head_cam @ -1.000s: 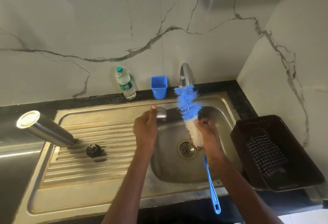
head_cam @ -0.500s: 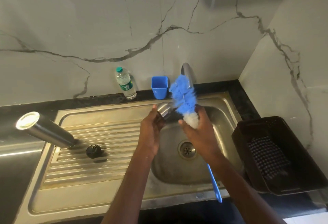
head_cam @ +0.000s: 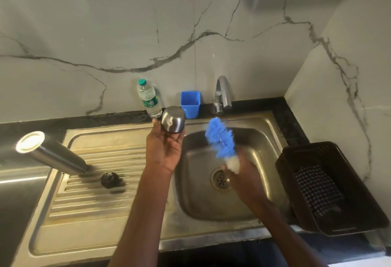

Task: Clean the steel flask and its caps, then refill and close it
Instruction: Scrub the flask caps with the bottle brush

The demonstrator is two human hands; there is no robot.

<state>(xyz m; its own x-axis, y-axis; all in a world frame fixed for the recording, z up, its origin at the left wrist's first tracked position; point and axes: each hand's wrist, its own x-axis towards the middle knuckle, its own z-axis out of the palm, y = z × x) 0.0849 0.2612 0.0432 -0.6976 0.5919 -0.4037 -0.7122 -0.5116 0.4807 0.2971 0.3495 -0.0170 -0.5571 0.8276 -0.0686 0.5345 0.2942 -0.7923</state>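
My left hand (head_cam: 165, 150) holds the steel outer cap (head_cam: 173, 119) at its fingertips, above the back edge of the sink. Over the sink bowl (head_cam: 260, 146), my right hand (head_cam: 247, 179) grips the bottle brush (head_cam: 221, 139) just below its blue and white bristles; the brush is blurred and its handle is hidden behind my arm. The steel flask (head_cam: 50, 153) stands upside down on the left of the draining board (head_cam: 95, 199). A small black inner cap (head_cam: 109, 180) lies on the board's ridges beside it.
A plastic water bottle (head_cam: 149, 98) and a blue plastic cup (head_cam: 190, 103) stand on the dark counter at the back wall. The tap (head_cam: 222, 93) arches over the bowl. A dark plastic basket (head_cam: 330, 186) sits right of the sink. The drain (head_cam: 220, 179) is in the bowl's floor.
My left hand has lifted the steel cap up and to the left, away from the brush. My right hand has dropped lower into the bowl with the brush.
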